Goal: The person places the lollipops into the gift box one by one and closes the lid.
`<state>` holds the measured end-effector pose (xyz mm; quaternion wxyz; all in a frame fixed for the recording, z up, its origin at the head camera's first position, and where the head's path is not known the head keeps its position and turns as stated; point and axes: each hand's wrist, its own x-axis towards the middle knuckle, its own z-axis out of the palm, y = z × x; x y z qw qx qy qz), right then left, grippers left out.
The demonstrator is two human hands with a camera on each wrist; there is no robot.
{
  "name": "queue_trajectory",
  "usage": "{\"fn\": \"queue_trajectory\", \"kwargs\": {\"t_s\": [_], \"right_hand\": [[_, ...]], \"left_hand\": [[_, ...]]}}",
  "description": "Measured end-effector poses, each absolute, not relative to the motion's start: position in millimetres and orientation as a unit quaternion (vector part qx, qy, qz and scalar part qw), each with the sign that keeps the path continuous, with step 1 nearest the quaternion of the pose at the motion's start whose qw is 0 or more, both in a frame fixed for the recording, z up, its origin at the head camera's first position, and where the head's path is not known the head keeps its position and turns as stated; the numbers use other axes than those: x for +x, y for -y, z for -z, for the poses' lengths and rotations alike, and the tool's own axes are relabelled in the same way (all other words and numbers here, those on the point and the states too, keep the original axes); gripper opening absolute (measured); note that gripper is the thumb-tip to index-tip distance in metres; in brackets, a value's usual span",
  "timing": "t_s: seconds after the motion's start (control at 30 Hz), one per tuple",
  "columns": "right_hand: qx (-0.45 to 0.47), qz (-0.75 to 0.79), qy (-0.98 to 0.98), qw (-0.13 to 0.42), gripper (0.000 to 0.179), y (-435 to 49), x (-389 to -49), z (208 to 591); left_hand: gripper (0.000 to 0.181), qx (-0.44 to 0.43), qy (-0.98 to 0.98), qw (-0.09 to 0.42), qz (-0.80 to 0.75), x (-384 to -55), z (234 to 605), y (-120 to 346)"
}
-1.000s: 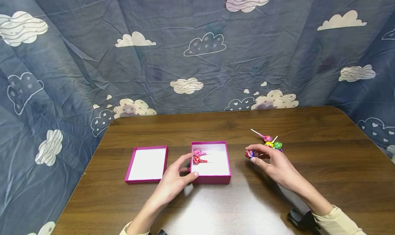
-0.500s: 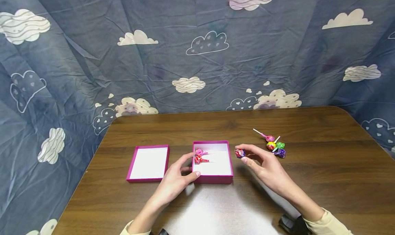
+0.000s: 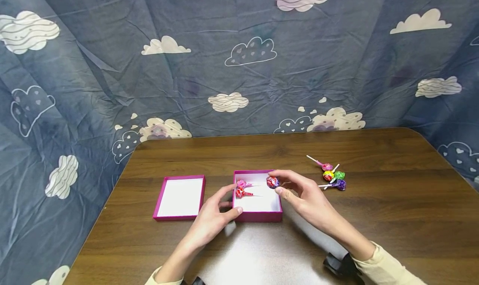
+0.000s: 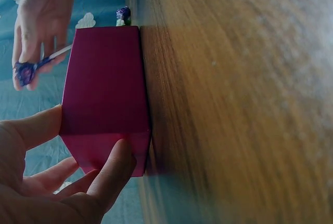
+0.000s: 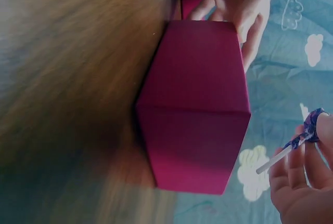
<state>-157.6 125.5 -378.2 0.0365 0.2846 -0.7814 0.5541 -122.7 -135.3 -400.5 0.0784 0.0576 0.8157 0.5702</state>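
Note:
My right hand [image 3: 308,197] pinches a lollipop [image 3: 272,182] in a red-and-blue wrapper between thumb and fingertips, above the right part of an open magenta box [image 3: 258,217]. In the right wrist view its white stick [image 5: 273,160] points away from the wrapped head. My left hand [image 3: 210,223] holds the box at its left side, thumb by the near left corner and index finger at the left rim. Inside the box, a pink lollipop [image 3: 241,184] and a red lollipop [image 3: 240,192] lie side by side along the left wall, sticks pointing right.
The box's lid [image 3: 179,197] lies to the left, white inside up. Several lollipops form a loose group on the right: pink [image 3: 327,167], yellow [image 3: 328,176], green [image 3: 339,175] and purple [image 3: 340,185]. A cloud-patterned cloth [image 3: 209,77] hangs behind the wooden table [image 3: 393,202].
My right hand has carried the red-and-blue lollipop leftward from beside the loose group to over the box. My left hand has stayed on the box.

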Motion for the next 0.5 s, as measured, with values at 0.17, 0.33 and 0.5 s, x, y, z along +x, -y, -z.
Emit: {"fn": "queue_trajectory", "kwargs": {"t_s": [0.17,0.33,0.5], "right_hand": [[0.293,-0.558,0.776,0.016,0.032,-114,-160,372],[0.296,-0.555,0.777,-0.007,0.027,-102,-165,372],[0.31,-0.526,0.792,-0.018,0.026,-91,-172,373]], "left_hand": [[0.062,0.057,-0.818,0.079,-0.567,-123,401,135],[0.062,0.057,-0.815,0.081,-0.571,-123,400,135],[0.061,0.061,-0.814,0.078,-0.573,-123,400,136]]}}
